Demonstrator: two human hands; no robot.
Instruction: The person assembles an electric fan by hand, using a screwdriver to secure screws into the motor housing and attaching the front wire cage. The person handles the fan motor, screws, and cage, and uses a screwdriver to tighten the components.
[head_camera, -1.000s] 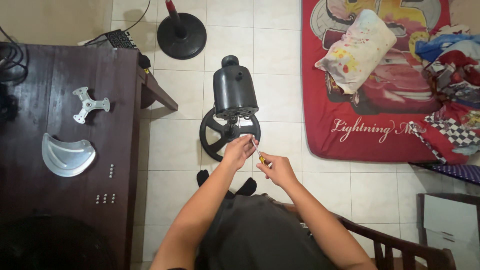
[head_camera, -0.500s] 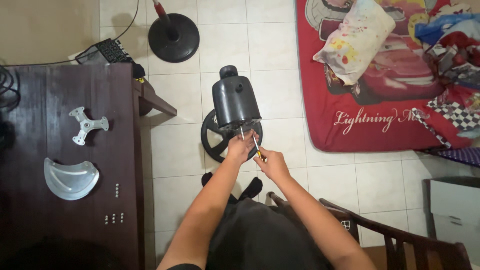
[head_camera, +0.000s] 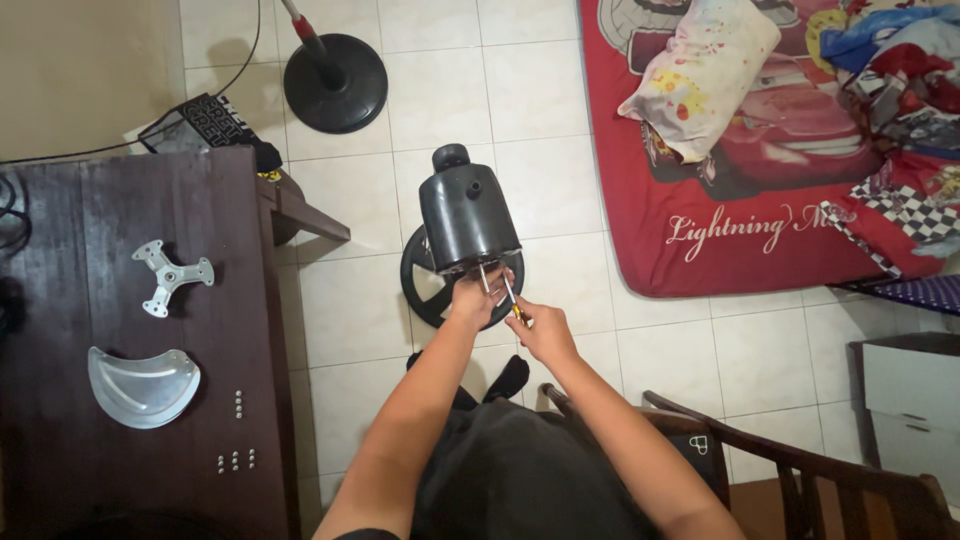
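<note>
In the head view the left hand (head_camera: 473, 298) is closed around the lower rim of the black fan motor housing (head_camera: 466, 218), which sits on the tiled floor over a round black base (head_camera: 425, 285) just in front of the person. The right hand (head_camera: 538, 330), just beside the left, pinches a small screwdriver (head_camera: 510, 297) whose tip appears to meet a screw under the rim. Holding the shaft in line with the screw while the left hand steadies the housing would likely suit best.
</note>
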